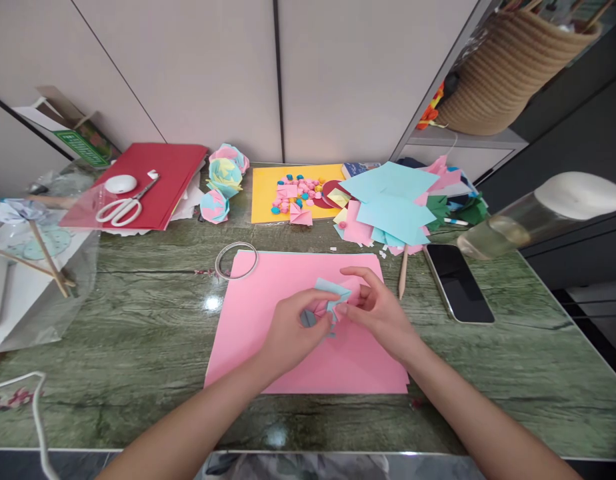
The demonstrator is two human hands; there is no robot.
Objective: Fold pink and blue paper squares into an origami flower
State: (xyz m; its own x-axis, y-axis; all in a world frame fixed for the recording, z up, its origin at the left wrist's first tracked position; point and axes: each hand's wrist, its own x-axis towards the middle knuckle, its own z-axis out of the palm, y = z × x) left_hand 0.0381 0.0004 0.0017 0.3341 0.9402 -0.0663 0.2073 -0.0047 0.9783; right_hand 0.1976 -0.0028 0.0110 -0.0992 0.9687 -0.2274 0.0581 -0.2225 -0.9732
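Note:
Between my two hands is a small folded paper piece (333, 287) in light blue and pink, held just above a stack of pink paper sheets (258, 333). My left hand (295, 327) pinches its blue left side between thumb and fingers. On the other side, my right hand (378, 310) grips the pink part with thumb and bent fingers. My fingers cover much of the folds. A silver ring-shaped band (237, 261) lies over the stack's upper left corner.
Finished paper balls (223, 173) stand behind, left of a yellow sheet (265, 197) bearing small coloured bits. White scissors (123, 208) rest on red paper (153, 167). To the right are blue paper pieces (393, 200), a phone (459, 283) and a tilted clear bottle (518, 223).

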